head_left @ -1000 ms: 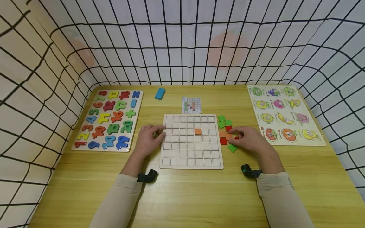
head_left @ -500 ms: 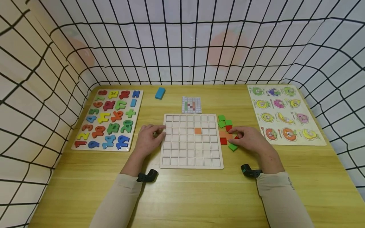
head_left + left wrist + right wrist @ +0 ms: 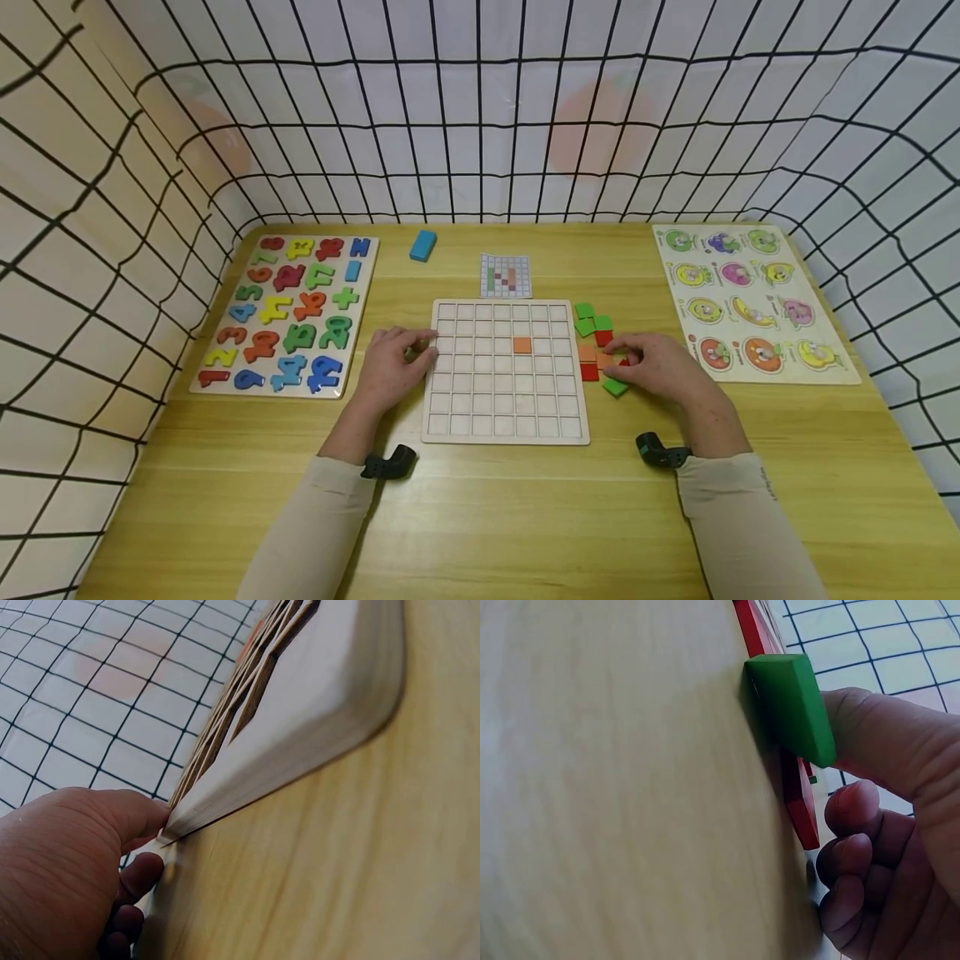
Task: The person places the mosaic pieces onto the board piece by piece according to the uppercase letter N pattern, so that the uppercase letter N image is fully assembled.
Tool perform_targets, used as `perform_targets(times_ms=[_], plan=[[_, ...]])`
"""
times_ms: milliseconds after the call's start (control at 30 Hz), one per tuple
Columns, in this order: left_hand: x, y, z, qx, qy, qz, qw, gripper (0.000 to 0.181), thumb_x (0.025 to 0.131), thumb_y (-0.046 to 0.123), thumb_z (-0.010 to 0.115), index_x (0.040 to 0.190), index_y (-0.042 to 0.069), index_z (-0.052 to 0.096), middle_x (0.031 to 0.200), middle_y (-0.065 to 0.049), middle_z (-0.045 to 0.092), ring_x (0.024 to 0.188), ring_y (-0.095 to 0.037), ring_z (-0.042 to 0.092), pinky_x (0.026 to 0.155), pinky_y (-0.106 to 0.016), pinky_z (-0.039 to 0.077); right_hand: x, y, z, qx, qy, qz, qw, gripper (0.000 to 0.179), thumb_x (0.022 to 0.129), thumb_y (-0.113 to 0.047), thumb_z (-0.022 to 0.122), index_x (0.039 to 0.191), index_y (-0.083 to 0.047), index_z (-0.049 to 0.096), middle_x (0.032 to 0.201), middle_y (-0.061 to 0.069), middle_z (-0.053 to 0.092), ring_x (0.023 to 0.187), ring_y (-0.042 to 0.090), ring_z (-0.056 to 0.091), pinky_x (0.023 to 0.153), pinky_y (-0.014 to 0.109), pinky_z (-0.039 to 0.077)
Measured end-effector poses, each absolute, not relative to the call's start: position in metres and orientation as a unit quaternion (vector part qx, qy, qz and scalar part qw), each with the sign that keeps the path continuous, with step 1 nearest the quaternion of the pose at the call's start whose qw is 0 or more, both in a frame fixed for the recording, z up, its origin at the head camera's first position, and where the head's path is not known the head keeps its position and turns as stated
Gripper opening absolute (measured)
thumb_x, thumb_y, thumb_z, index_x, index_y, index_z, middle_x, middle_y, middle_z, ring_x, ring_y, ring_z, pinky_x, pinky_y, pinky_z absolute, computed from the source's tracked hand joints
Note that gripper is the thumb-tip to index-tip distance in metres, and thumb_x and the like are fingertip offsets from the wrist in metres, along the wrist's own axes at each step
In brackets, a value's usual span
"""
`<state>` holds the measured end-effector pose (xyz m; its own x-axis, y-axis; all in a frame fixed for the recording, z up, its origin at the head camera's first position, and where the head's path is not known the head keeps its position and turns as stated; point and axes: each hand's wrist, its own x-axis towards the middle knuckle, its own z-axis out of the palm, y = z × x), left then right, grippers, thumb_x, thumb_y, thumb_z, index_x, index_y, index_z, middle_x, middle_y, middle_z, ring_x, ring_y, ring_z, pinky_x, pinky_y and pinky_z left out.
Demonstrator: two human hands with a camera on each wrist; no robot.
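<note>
My left hand [image 3: 393, 367] touches the left edge of a square wooden grid board [image 3: 480, 429] with thumb and index fingertips, the other fingers bent. One orange tile [image 3: 522, 345] sits in a cell of the board. To the board's right, my right hand [image 3: 660, 367] has thumb and index finger at opposite edges of a loose orange tile [image 3: 603, 361], seemingly pinching it. A green tile [image 3: 795, 705] stands tilted against the right thumb in the right wrist view, with a red tile [image 3: 801, 802] beside it. The orange tile is hidden in that view.
Several green tiles [image 3: 584, 311] and red tiles [image 3: 589, 372] lie loose nearby. A patterned card [image 3: 506, 276] is behind the board, a blue block [image 3: 423, 246] farther back. A number puzzle [image 3: 288, 312] lies left, a fruit puzzle [image 3: 750, 304] right. Black wire mesh [image 3: 480, 125] surrounds the table.
The orange tile at my right fingertips has shifted slightly right, away from the other loose orange tile. The green tile by my thumb has tilted. My left hand keeps its place.
</note>
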<state>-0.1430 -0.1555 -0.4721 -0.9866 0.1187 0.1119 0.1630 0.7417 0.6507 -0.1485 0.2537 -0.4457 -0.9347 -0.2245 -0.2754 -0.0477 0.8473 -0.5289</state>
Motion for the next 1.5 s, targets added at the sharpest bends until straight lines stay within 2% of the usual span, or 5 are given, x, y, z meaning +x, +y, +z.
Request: perform_targets(times_ms=[800,1000,1267,1500], plan=[[-0.143,-0.155,-0.475,-0.076,-0.932,-0.354,0.03,0.032,0.095,0.026,0.07,0.125,0.015,0.074,0.101,-0.009,0.072,0.09,-0.027,0.049,0.081,-0.036,0.034,-0.143,0.245,-0.429,-0.075,0.949,-0.261,0.16,0.031,0.094,-0.035,0.072,0.115,-0.013,0.07,0.078,0.002,0.053,0.067,0.018,0.047,0.06,0.031,0.035],[-0.143,-0.155,-0.474,-0.082,-0.931,-0.355,0.039,0.031,0.095,0.026,0.071,0.124,0.014,0.075,0.1,-0.01,0.072,0.089,-0.027,0.049,0.081,-0.037,0.034,-0.145,0.23,-0.423,-0.094,0.945,-0.276,0.148,0.031,0.093,-0.035,0.074,0.115,-0.014,0.072,0.077,0.001,0.054,0.068,0.017,0.048,0.061,0.029,0.036],[-0.144,-0.157,-0.474,-0.085,-0.93,-0.356,0.042,0.031,0.095,0.025,0.071,0.123,0.014,0.075,0.099,-0.01,0.072,0.088,-0.026,0.049,0.081,-0.036,0.034,-0.145,0.205,-0.424,-0.117,0.934,-0.294,0.166,0.026,0.092,-0.035,0.076,0.109,-0.016,0.073,0.075,-0.001,0.053,0.066,0.018,0.047,0.062,0.029,0.037],[-0.144,-0.156,-0.473,-0.082,-0.93,-0.357,0.04,0.031,0.095,0.026,0.071,0.123,0.014,0.075,0.1,-0.01,0.072,0.09,-0.027,0.05,0.082,-0.037,0.035,-0.146,0.179,-0.425,-0.157,0.929,-0.291,0.167,0.025,0.091,-0.03,0.076,0.111,-0.016,0.072,0.074,-0.001,0.053,0.064,0.016,0.045,0.061,0.029,0.036]])
